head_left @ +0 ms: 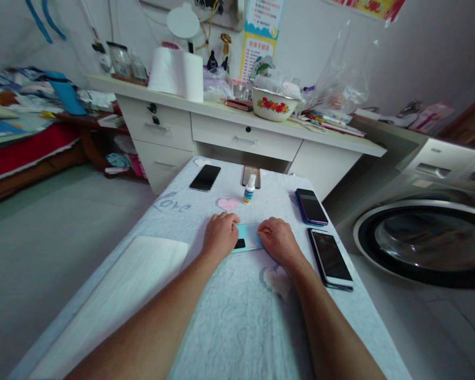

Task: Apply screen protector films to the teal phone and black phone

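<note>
A light blue phone [252, 238] lies crosswise on the covered table, its back with a black camera block facing up. My left hand [220, 234] is closed on the phone's left end, the thumb side close to the camera block. At the opposite end, my right hand [279, 240] grips the phone with bent fingers. Both hands hide the phone's ends. Just beyond them stands a small white spray bottle [248, 191] with a blue and yellow label. Behind the bottle lies a brownish phone case or phone [256, 177]; I cannot tell which.
A black phone [205, 178] lies at the far left. Stacked phones [312, 207] and a white-framed phone [332, 256] line the right side. A white folded cloth or paper [142, 269] is at left. Beyond are a desk [245, 138] and a washing machine [423, 211].
</note>
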`<action>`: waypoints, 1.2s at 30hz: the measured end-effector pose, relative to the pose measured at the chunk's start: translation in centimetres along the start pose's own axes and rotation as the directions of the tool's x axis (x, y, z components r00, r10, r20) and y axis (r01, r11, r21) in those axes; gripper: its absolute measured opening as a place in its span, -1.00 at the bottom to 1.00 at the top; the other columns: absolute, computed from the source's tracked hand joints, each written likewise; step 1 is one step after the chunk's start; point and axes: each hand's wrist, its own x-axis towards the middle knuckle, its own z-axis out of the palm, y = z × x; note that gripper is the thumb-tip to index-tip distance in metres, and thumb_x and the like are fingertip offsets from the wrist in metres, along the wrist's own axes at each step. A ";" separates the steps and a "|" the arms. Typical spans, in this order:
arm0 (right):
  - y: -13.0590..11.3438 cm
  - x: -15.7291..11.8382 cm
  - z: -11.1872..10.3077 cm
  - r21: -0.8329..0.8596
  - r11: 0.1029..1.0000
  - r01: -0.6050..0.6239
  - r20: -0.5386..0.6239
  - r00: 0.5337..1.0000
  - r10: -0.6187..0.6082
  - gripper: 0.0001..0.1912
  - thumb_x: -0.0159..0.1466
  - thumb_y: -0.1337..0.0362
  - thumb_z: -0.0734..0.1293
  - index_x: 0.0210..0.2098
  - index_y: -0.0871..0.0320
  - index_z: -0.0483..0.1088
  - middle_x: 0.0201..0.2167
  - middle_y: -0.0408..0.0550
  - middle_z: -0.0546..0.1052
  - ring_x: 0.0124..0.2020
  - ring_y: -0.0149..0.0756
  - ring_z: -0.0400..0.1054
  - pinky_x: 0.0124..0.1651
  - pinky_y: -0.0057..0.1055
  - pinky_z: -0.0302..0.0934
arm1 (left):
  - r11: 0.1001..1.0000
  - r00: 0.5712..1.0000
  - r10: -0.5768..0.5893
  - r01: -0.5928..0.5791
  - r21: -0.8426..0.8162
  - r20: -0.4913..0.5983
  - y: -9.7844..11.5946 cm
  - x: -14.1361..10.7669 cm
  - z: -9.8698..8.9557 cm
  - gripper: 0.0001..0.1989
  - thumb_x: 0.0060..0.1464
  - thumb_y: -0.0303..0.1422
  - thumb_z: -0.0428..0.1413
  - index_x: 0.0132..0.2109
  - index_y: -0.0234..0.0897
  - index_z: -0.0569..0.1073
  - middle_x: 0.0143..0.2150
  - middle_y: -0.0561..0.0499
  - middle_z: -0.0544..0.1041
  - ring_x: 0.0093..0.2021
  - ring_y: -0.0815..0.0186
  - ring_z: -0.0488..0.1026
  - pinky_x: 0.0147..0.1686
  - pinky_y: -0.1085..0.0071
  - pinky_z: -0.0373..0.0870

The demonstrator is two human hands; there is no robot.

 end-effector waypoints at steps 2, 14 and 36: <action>-0.1 0.0 0.1 0.006 1.000 0.021 0.005 1.000 -0.021 -0.85 0.20 0.38 0.27 -0.33 0.13 0.50 -0.32 -0.07 0.52 -0.22 -0.28 0.32 -0.10 -0.40 0.07 | 1.000 1.000 0.002 -0.002 -0.001 -0.002 0.0 0.0 0.0 -0.76 0.05 -0.54 -0.04 -0.21 -0.24 0.48 -0.18 -0.04 0.55 -0.15 0.22 0.41 -0.07 0.28 0.27; 0.4 0.0 -0.3 0.008 1.000 -0.009 -0.008 1.000 0.009 -0.85 0.19 0.38 0.29 -0.33 0.12 0.51 -0.32 -0.07 0.53 -0.22 -0.28 0.33 -0.11 -0.40 0.08 | 1.000 1.000 0.004 -0.004 -0.013 -0.003 -0.1 0.0 0.0 -0.76 0.05 -0.54 -0.04 -0.22 -0.23 0.48 -0.18 -0.03 0.54 -0.14 0.23 0.41 -0.06 0.29 0.27; -0.7 0.0 0.6 -0.056 0.998 0.039 -0.005 0.999 -0.040 -0.84 0.24 0.38 0.28 -0.27 0.11 0.51 -0.29 -0.06 0.51 -0.21 -0.26 0.31 -0.12 -0.38 0.03 | 1.000 1.000 -0.004 0.004 -0.015 -0.001 0.3 -0.1 -0.4 -0.76 0.07 -0.54 -0.04 -0.23 -0.22 0.48 -0.17 -0.03 0.55 -0.14 0.21 0.42 -0.07 0.27 0.28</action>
